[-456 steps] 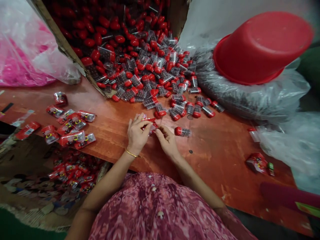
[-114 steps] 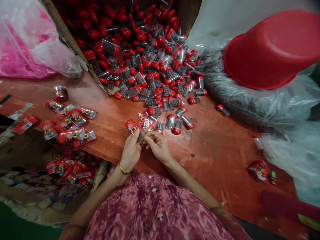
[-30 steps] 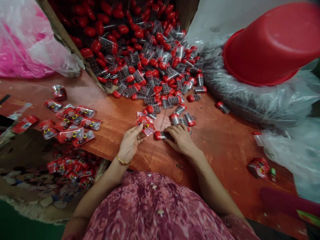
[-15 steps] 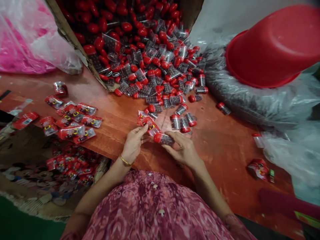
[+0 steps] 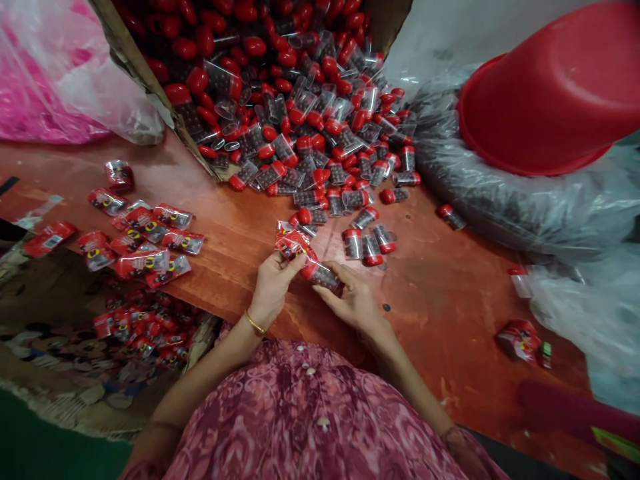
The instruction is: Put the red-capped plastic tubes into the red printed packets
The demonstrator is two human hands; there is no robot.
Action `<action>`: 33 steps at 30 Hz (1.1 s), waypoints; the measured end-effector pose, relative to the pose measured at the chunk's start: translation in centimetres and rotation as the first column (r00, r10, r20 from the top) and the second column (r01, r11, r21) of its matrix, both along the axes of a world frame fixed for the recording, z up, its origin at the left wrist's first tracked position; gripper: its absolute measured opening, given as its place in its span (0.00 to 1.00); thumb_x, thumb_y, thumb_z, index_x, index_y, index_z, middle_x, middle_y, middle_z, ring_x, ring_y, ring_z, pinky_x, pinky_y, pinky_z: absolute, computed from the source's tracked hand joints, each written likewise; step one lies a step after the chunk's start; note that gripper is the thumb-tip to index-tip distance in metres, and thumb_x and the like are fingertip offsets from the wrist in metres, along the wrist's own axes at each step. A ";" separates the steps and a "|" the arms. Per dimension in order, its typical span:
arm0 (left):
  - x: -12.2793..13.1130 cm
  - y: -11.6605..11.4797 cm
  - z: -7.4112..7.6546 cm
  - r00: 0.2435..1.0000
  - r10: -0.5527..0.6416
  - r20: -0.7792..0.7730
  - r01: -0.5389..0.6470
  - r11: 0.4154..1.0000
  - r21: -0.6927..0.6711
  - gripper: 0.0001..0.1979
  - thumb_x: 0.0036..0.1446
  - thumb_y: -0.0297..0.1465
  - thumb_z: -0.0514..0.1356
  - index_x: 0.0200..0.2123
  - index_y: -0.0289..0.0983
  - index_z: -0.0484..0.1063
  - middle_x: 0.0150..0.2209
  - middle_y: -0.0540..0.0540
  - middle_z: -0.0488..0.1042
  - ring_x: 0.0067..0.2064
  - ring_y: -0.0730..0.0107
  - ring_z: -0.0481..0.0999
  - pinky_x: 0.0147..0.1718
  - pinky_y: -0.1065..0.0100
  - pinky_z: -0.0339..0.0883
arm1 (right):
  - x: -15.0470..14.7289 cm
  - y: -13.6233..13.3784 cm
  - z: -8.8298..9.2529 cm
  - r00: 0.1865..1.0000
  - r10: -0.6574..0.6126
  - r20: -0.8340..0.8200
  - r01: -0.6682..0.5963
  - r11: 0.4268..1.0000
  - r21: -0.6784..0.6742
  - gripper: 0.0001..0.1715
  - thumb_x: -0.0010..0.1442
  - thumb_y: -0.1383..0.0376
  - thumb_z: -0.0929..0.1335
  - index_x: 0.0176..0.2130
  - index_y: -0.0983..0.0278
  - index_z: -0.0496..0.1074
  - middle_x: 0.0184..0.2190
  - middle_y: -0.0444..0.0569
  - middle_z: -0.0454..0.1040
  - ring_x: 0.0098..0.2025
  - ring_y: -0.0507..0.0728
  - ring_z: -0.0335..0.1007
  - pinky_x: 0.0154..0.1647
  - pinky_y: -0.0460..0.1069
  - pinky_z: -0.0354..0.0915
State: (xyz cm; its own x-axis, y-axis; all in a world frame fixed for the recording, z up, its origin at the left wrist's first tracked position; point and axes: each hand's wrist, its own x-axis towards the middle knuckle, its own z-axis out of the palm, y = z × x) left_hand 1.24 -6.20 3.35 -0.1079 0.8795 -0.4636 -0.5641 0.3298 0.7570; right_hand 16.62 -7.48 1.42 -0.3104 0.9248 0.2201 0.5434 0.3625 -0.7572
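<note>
My left hand point(image 5: 274, 283) pinches a small red printed plastic packet point(image 5: 293, 241) between thumb and fingers. From the right, my right hand point(image 5: 353, 300) grips a clear red-capped container point(image 5: 325, 276) with dark contents. The container's red end meets the packet's near end; whether it sits inside the opening I cannot make out. Just beyond my right hand, several matching containers point(image 5: 371, 249) stand close together on the table. Filled packets point(image 5: 145, 240) lie in a loose group to the left.
A cardboard box point(image 5: 193, 143) on its side spills red-capped containers onto the wooden table point(image 5: 425, 320). A red bucket point(image 5: 545, 93) rests upside down on a bulging clear bag point(image 5: 490, 207). Below the left table edge, an open carton holds more red packets point(image 5: 145, 327).
My right hand has brought the container left against the packet, and its red end now overlaps the packet's edge. My left thumb has shifted along the packet. The view has turned slightly.
</note>
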 end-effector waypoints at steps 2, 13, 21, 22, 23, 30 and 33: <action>0.4 -0.1 -0.4 1.000 -0.002 0.002 0.002 1.000 -0.001 0.21 0.30 0.36 0.71 0.30 0.33 0.73 0.28 0.50 0.76 0.29 0.76 0.72 0.34 0.72 0.64 | -0.4 -0.1 -0.1 0.999 -0.036 -0.022 0.036 0.999 0.006 0.19 0.55 0.61 0.67 0.47 0.63 0.68 0.38 0.52 0.75 0.38 0.58 0.72 0.40 0.52 0.68; 1.3 0.0 -1.0 0.999 0.007 0.035 -0.008 1.000 0.020 0.14 0.34 0.34 0.69 0.27 0.33 0.75 0.26 0.49 0.76 0.30 0.72 0.73 0.36 0.68 0.65 | -2.5 0.0 0.0 0.978 -0.123 -0.168 0.105 0.988 -0.112 0.15 0.53 0.63 0.68 0.42 0.61 0.71 0.35 0.48 0.75 0.37 0.56 0.71 0.40 0.51 0.68; 0.2 0.3 -0.5 0.996 -0.056 0.076 0.053 0.998 0.045 0.10 0.32 0.28 0.67 0.24 0.34 0.75 0.25 0.50 0.76 0.30 0.72 0.73 0.35 0.69 0.66 | -3.5 -0.5 -0.4 0.815 -0.237 -0.528 -0.008 0.908 -0.419 0.17 0.53 0.57 0.68 0.43 0.62 0.69 0.28 0.44 0.73 0.21 0.48 0.63 0.20 0.45 0.64; 0.4 0.1 -0.5 0.996 -0.074 0.051 0.071 0.996 0.052 0.09 0.33 0.27 0.67 0.24 0.35 0.75 0.24 0.50 0.75 0.29 0.72 0.73 0.35 0.69 0.66 | -3.6 -0.6 -0.4 0.794 -0.266 -0.546 -0.003 0.898 -0.441 0.16 0.53 0.56 0.68 0.40 0.62 0.70 0.25 0.42 0.72 0.18 0.47 0.59 0.17 0.44 0.60; 0.5 -0.1 -0.5 0.996 -0.092 0.019 0.091 0.994 0.059 0.09 0.33 0.27 0.67 0.24 0.35 0.75 0.23 0.51 0.74 0.29 0.71 0.73 0.35 0.69 0.65 | -3.8 -0.5 -0.3 0.778 -0.290 -0.558 0.003 0.889 -0.458 0.15 0.52 0.56 0.68 0.37 0.62 0.70 0.22 0.41 0.70 0.16 0.46 0.56 0.15 0.43 0.58; 0.1 -0.7 -0.8 0.988 -0.148 0.033 0.145 0.986 0.081 0.13 0.40 0.37 0.67 0.27 0.33 0.75 0.26 0.48 0.75 0.31 0.70 0.72 0.35 0.68 0.65 | -3.9 0.3 0.1 0.756 -0.345 -0.556 -0.051 0.816 -0.576 0.16 0.42 0.56 0.74 0.27 0.63 0.69 0.18 0.38 0.68 0.16 0.48 0.62 0.16 0.44 0.61; 0.1 -0.9 -1.1 0.977 -0.206 0.057 0.203 0.978 0.057 0.13 0.37 0.36 0.69 0.25 0.33 0.74 0.26 0.48 0.75 0.29 0.72 0.72 0.32 0.70 0.65 | -4.1 0.8 -0.9 0.833 -0.277 -0.478 0.020 0.879 -0.476 0.19 0.44 0.53 0.72 0.21 0.63 0.65 0.14 0.38 0.65 0.15 0.48 0.61 0.16 0.44 0.59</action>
State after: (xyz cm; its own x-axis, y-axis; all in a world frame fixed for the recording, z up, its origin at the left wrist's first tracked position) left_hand 1.38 -7.14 2.23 0.1040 0.9025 -0.4180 -0.5351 0.4051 0.7414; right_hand 12.56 -6.69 0.51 -0.1188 0.9845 -0.1289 0.0414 -0.1248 -0.9913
